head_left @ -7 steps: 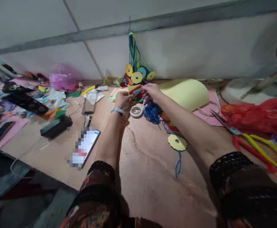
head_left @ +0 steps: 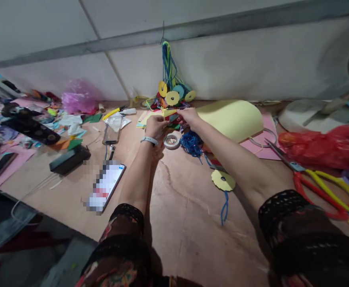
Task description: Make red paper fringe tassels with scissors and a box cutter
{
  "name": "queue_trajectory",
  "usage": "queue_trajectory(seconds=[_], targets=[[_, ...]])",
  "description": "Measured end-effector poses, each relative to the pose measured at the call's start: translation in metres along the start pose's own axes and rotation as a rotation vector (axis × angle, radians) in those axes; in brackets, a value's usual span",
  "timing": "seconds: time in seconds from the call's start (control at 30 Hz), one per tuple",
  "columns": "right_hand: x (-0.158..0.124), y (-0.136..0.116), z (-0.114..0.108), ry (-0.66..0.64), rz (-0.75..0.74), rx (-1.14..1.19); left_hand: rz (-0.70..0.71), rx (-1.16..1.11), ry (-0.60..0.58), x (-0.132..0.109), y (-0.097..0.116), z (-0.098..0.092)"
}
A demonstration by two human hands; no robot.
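Left hand (head_left: pixel 155 126): fingers pinched on the near-left edge of the paper, a pale band (head_left: pixel 149 140) around the wrist.
Right hand (head_left: pixel 190 117): fingers bent together at the right edge of the paper; whether they grip it is too small to tell.
Paper (head_left: pixel 170 113): yellow and red, between the two hands, above the far side of the table (head_left: pixel 186 235).
Tape (head_left: pixel 171 147): a roll lying flat just below the hands, beside a tangle (head_left: pixel 191 144) of blue cord.
Disc (head_left: pixel 218 184): yellow, scallop-edged, near the right forearm, a blue tail trailing from it.
Cords (head_left: pixel 169 65): blue and green, hung on the wall (head_left: pixel 237 59) behind the hands.
Scissors (head_left: pixel 318 195): red-and-yellow-handled, far right.
Phone (head_left: pixel 110 187): lit, left of the left forearm.
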State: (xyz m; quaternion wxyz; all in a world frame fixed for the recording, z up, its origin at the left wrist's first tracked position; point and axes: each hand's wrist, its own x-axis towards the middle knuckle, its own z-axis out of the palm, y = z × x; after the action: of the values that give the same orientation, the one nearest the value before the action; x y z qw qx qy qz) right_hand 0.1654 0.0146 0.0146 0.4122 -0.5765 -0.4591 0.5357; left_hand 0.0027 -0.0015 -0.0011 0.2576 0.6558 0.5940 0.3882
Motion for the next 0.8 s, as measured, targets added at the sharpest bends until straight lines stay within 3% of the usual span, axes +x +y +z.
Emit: queue_trajectory(seconds=[0.17, 0.37, 0.8], targets=[[0.001, -0.001, 0.002, 0.083, -0.012, -0.041, -0.013, -0.003, 0.001, -0.001, -0.001, 0.003], [0.003, 0.003, 0.003, 0.006, 0.038, -0.009, 0.003, 0.007, 0.001, -0.001, -0.001, 0.003], [0.012, 0.015, 0.002, -0.006, 0.165, 0.078, 0.029, -0.006, 0.024, 0.003, -0.007, 0.007]])
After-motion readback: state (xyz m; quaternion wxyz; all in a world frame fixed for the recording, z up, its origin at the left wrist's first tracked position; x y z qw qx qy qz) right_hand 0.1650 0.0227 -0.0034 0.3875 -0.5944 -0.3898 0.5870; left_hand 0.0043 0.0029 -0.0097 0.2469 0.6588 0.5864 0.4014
